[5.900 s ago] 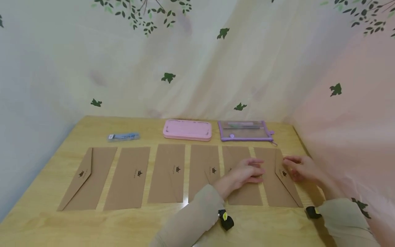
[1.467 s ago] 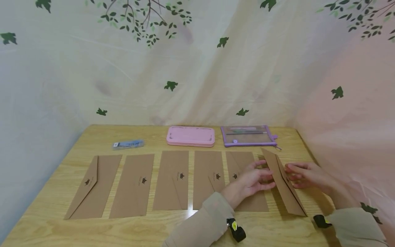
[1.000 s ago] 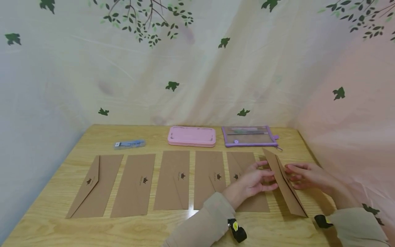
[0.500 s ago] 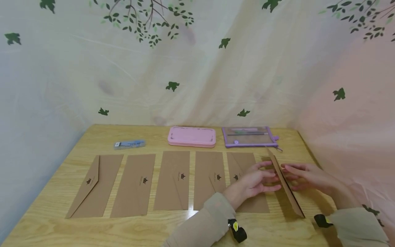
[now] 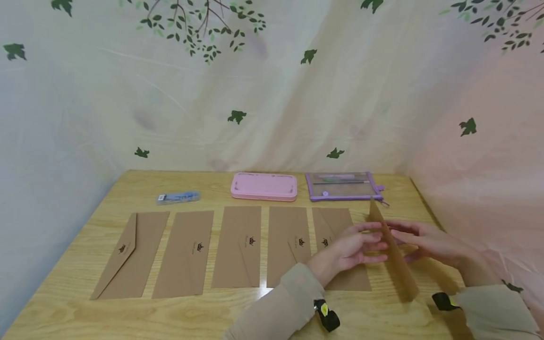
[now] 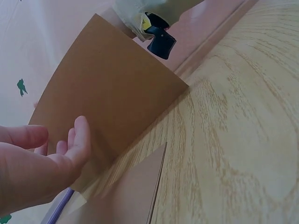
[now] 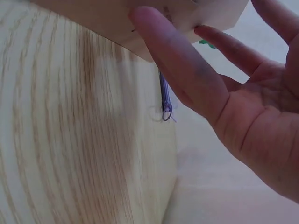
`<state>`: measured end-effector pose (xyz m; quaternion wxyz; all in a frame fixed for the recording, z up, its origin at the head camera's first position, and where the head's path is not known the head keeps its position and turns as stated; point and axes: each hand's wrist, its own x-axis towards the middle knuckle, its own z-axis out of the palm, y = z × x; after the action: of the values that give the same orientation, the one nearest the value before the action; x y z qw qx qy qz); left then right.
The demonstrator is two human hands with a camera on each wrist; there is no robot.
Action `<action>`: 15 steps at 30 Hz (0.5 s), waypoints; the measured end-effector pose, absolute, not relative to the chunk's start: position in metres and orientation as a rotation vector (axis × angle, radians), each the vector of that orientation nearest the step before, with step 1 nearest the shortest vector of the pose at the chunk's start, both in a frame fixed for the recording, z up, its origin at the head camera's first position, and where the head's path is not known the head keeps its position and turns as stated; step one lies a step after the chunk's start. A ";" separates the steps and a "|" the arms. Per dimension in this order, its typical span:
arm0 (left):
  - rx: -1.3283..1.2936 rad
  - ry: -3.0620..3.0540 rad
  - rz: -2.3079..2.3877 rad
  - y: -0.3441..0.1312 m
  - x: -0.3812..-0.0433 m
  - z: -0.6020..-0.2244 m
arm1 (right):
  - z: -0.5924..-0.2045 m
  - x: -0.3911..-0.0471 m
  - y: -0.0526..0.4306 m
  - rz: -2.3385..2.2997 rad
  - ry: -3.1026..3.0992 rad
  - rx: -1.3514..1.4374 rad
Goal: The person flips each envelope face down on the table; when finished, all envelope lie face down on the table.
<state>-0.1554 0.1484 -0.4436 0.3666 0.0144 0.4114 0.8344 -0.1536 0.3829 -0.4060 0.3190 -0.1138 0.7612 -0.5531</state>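
Note:
A brown paper envelope [image 5: 398, 267] stands on its long edge at the right end of a row of envelopes. My left hand [image 5: 346, 248] is at its plain left face, fingers spread and fairly straight. On the other side, the right hand [image 5: 431, 243] has its thumb and fingers against the printed face. In the left wrist view, the raised envelope [image 6: 112, 88] hides most of the right hand. Extended fingers [image 7: 187, 70] meet the envelope's printed side [image 7: 182, 11] in the right wrist view. Beneath the left forearm lies another flat envelope [image 5: 333, 219].
More flat envelopes, such as the leftmost one [image 5: 146, 255], lie to the left on the wooden table [image 5: 170, 321]. Behind them are a small clear case with blue contents [image 5: 178, 198], a pink tin [image 5: 263, 186] and a purple-edged mesh pouch [image 5: 342, 190]. Printed fabric hangs behind.
The rightmost envelope lay flat at first. It has since risen onto its edge and tipped steeper, so its printed flap faces right, out of the head view. Both hands stay beside it.

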 end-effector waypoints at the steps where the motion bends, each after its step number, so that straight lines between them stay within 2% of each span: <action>1: 0.040 1.063 2.142 0.148 -0.156 -0.443 | -0.405 -0.154 0.382 -1.457 1.999 -0.305; 15: 0.034 1.106 2.121 0.148 -0.154 -0.444 | -0.401 -0.152 0.381 -1.516 1.923 -0.394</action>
<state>-0.1541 0.1479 -0.4441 0.3662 0.0131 0.4301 0.8251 -0.1524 0.3806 -0.4014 0.3246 -0.1504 0.7334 -0.5780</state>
